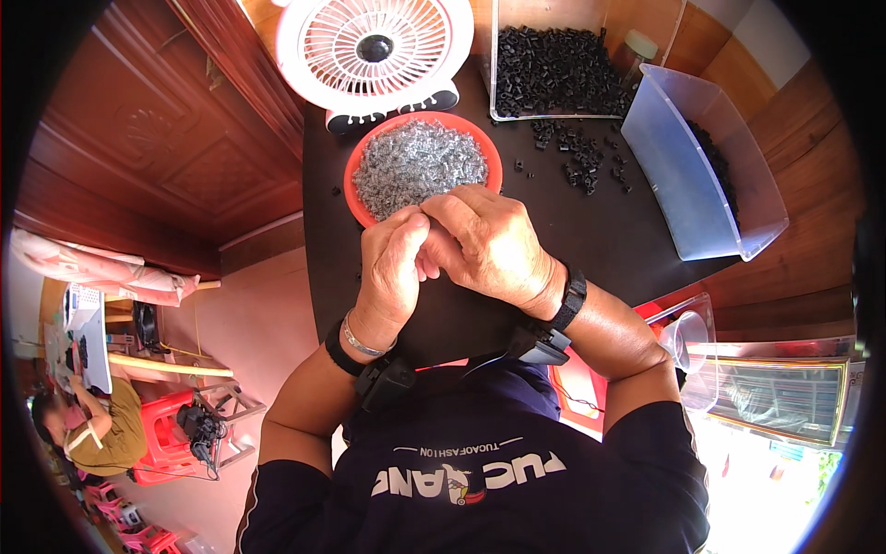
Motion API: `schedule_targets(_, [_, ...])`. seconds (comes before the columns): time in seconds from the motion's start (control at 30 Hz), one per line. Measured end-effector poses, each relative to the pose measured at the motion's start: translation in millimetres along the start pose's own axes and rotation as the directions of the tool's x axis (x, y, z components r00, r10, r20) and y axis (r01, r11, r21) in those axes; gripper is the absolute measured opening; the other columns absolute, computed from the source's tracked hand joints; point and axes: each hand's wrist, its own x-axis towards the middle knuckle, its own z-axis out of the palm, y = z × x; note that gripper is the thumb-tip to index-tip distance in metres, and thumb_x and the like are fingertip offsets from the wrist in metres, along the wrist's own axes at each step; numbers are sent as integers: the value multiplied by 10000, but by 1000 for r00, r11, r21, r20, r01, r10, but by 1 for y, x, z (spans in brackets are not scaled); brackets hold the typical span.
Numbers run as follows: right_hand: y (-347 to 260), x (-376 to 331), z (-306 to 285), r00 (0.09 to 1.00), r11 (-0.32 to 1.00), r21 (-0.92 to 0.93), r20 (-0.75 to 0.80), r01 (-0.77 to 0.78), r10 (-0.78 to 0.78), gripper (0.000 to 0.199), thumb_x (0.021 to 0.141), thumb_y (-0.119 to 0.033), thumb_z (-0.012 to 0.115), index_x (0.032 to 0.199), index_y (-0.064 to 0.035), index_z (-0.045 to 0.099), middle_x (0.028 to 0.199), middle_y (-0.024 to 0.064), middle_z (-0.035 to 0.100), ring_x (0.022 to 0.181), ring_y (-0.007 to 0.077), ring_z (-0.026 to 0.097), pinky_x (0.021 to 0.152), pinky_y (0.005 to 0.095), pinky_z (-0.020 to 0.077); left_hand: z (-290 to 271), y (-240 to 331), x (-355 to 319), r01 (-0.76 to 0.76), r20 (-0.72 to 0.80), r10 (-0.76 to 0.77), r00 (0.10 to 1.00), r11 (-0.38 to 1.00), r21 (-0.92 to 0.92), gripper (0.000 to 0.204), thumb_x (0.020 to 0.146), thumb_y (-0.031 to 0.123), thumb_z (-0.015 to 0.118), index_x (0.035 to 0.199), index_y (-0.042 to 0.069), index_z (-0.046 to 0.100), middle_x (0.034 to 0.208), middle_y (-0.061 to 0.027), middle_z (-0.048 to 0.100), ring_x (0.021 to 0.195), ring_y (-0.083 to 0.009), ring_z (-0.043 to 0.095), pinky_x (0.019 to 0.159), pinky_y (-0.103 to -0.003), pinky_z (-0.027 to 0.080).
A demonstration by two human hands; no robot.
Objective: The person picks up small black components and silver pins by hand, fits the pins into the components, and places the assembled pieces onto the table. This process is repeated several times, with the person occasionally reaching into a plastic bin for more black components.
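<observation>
My left hand (392, 268) and my right hand (484, 245) are pressed together over the black table (591, 240), fingertips meeting at the near rim of a red bowl (365, 152). The bowl is heaped with small grey metal parts (420, 162). My fingers are curled and pinched around something tiny between them; what it is stays hidden. Both wrists wear black bands, and the left also has a silver bracelet.
A white desk fan (374, 46) stands behind the bowl. A clear box of small black parts (554, 69) sits at the back, with loose black parts (581, 157) spilled beside it. A tilted clear bin (692, 175) lies right. Another person (101, 425) sits far left.
</observation>
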Motion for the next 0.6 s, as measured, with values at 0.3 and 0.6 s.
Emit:
schedule_targets(0.3, [21, 18, -33, 930, 995, -36, -358, -98, 79, 234, 759, -130, 751, 945, -41, 641, 816, 96, 652, 711, 253, 651, 630, 346, 531, 6, -1, 1, -157, -82, 167, 983, 981, 114, 435, 1005, 340, 402, 956, -31, 623, 658, -23, 567, 574, -66, 505, 522, -203, 380])
schedule_targets(0.6, [91, 17, -204, 630, 411, -591, -775, -694, -50, 239, 829, -206, 682, 1027, -73, 688, 945, 89, 668, 828, 235, 649, 704, 357, 523, 3, -1, 7, -177, -75, 200, 977, 955, 239, 248, 969, 204, 517, 945, -15, 631, 625, -15, 554, 564, -58, 499, 531, -211, 400])
